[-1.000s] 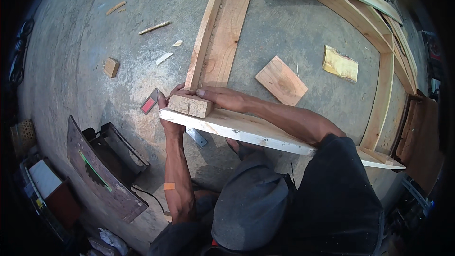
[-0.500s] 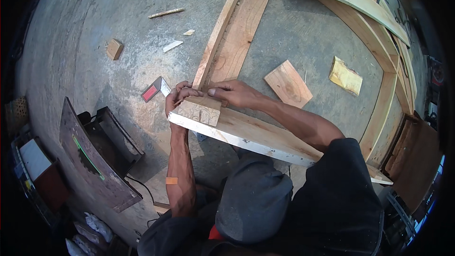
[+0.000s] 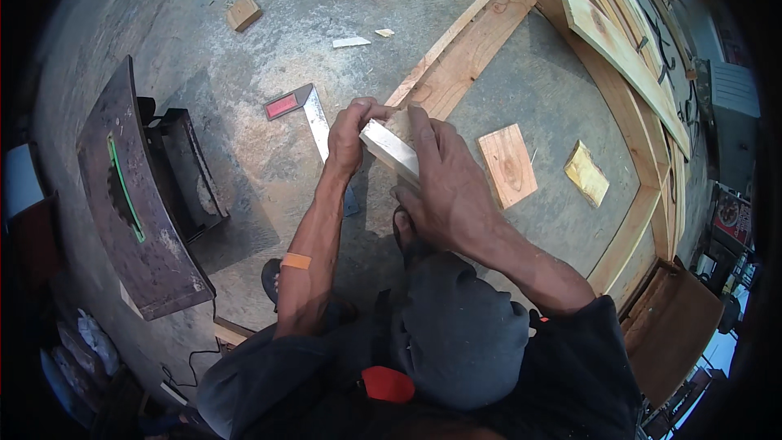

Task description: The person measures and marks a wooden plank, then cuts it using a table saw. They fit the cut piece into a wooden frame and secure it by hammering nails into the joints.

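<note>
Left hand (image 3: pixel 350 137) and right hand (image 3: pixel 452 183) grip a white-edged wood piece (image 3: pixel 390 151) between them, its visible long edge slanting toward the right palm

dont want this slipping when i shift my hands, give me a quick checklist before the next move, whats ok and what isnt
1. Right hand gripping the white-edged board: ok.
2. Left hand curled at the board's end: ok.
3. Board's end flush with the wooden frame: cannot tell; the hands hide it.
4. Red-handled square off the board: ok; it lies on the floor.
5. Loose pieces out of the frame: not ok; a reddish block and a yellow block lie inside.
6. Both hands away from the saw table: ok.
</note>
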`<act>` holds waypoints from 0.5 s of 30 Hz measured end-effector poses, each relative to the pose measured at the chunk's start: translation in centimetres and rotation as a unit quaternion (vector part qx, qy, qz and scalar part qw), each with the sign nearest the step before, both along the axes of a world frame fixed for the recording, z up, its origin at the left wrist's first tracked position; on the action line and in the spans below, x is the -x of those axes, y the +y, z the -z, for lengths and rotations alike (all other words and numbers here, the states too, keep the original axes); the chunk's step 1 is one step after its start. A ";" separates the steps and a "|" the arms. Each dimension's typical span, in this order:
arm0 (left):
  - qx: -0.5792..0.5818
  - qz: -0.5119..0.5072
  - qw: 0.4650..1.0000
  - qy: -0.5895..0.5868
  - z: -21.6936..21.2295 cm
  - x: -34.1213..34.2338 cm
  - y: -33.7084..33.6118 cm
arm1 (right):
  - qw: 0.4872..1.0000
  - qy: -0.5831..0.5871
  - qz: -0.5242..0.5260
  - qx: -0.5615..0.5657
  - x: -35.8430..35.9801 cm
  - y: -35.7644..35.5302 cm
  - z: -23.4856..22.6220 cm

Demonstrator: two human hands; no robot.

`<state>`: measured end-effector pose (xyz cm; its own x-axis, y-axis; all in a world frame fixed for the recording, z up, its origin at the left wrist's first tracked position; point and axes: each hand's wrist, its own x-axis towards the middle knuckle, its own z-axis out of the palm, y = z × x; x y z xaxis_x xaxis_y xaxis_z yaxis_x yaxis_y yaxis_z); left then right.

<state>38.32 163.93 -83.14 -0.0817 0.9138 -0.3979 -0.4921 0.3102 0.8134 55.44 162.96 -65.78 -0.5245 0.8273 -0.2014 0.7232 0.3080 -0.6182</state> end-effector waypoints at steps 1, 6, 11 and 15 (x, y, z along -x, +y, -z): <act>-0.009 0.026 1.000 0.002 -0.4 0.1 0.1 | 0.999 -0.030 0.023 -0.008 0.5 -0.1 0.4; -0.085 0.102 0.986 0.097 0.2 1.0 0.2 | 0.994 -0.069 0.068 -0.048 1.5 -0.5 0.5; -0.081 0.130 0.988 0.025 1.0 1.7 0.5 | 0.993 -0.088 0.067 -0.051 2.4 -0.8 -0.1; -0.155 0.142 0.978 0.004 3.3 2.0 0.8 | 0.990 -0.106 0.039 -0.081 2.6 -1.3 0.0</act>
<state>36.34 164.72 -86.43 0.1909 0.9766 -0.0991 -0.4158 0.1718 0.8931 52.80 161.71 -65.79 -0.4176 0.8943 -0.1605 0.8569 0.3289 -0.3969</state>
